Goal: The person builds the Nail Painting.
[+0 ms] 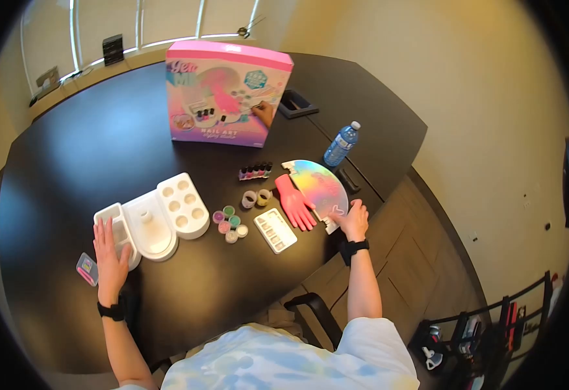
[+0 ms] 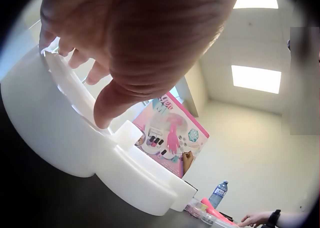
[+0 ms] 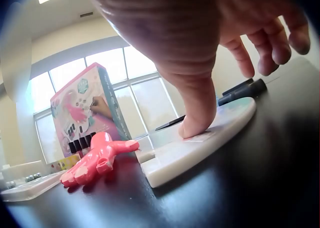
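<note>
My left hand (image 1: 110,253) rests on the left compartment of a white moulded tray (image 1: 156,232), fingers stretched across it. In the left wrist view, its fingertips lie over the far rim and the thumb touches the near side. My right hand (image 1: 354,221) is at the near end of a shiny rainbow half-round board (image 1: 317,185). The right wrist view shows the thumb pressing on the board's top while the other fingers spread beyond its edge. Beside the board lies a pink plastic model hand (image 3: 100,160), palm and fingers toward the person.
A nail art box (image 1: 226,97) stands at the back, a water bottle (image 1: 341,144) right of it. Between the hands are nail polish bottles (image 1: 255,171), two small rings (image 1: 250,199), glitter pots (image 1: 225,227) and a white case (image 1: 275,231). A small packet (image 1: 88,269) lies far left.
</note>
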A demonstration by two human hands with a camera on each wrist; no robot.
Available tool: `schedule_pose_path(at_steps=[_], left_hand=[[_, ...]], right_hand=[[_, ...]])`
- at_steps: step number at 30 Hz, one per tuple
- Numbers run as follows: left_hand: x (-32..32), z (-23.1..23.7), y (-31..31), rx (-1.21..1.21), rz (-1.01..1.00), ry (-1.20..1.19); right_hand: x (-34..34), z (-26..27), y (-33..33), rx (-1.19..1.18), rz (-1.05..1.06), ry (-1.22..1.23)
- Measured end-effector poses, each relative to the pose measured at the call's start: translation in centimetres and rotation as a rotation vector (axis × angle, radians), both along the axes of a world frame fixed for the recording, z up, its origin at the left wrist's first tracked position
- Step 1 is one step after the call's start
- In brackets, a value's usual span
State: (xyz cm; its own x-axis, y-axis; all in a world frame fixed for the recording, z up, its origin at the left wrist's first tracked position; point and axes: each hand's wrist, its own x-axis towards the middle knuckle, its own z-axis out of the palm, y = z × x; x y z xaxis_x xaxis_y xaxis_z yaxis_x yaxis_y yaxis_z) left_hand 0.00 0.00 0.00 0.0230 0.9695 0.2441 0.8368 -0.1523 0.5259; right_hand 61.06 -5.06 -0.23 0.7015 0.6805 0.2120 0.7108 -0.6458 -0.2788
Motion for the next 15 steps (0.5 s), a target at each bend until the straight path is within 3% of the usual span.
schedule_pose_path(at_steps=[4,9,12,15], left_hand=[[-0.3,-0.2,-0.2,0.002,-0.013,0.037],[-0.7,0.3,0.3,-0.017,-0.045,-0.137],[-1.6,-0.5,0.8,0.009,-0.019,-0.188],[-2.8,-1.0,1.3,0.005,-0.057,-0.084]], right_hand=[[1.4,-0.2,-2.9,-0.035,-0.113,0.11],[5.1,-0.2,-6.4,-0.073,-0.202,0.328],[7.9,-3.8,-5.1,0.092,-0.271,0.548],[11.2,-7.8,-5.8,0.177,-0.211,0.566]])
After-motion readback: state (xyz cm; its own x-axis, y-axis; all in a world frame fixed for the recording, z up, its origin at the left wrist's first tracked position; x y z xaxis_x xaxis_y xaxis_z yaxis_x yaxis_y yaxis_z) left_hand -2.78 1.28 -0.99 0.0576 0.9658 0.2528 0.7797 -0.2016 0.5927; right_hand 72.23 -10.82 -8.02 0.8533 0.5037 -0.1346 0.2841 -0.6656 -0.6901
